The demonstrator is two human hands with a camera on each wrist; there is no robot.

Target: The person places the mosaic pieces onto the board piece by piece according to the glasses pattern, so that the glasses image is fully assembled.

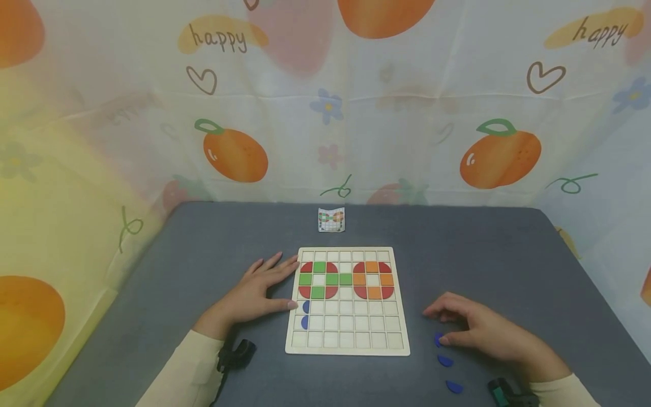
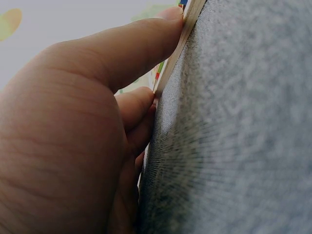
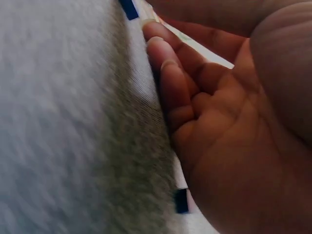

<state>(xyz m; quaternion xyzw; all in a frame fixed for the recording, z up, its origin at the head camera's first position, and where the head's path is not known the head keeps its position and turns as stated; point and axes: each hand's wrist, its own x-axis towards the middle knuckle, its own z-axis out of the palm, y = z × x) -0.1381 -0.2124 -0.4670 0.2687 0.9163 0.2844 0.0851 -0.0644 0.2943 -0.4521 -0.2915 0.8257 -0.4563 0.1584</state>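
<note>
A pale wooden grid board (image 1: 348, 347) lies in the middle of the table, with red quarter-round, green square and orange square pieces forming two rings. Two blue half-round pieces (image 1: 305, 323) sit in its left column. My left hand (image 1: 254, 291) rests at the board's left edge, fingers spread, thumb and fingertips touching the rim; the left wrist view shows the thumb (image 2: 141, 44) against the wooden side. To the right of the board, my right hand (image 1: 488, 328) has its thumb at a blue half-round piece (image 1: 438, 339), partly hidden; thumb and index finger stand apart.
Two more blue half-round pieces, one nearer (image 1: 454, 387) and one farther (image 1: 445, 360), lie on the grey table (image 1: 244, 226) below the right hand. Behind the board lies a small printed card (image 1: 331, 220) with a coloured pattern. A fruit-printed cloth (image 1: 396, 141) hangs behind the table.
</note>
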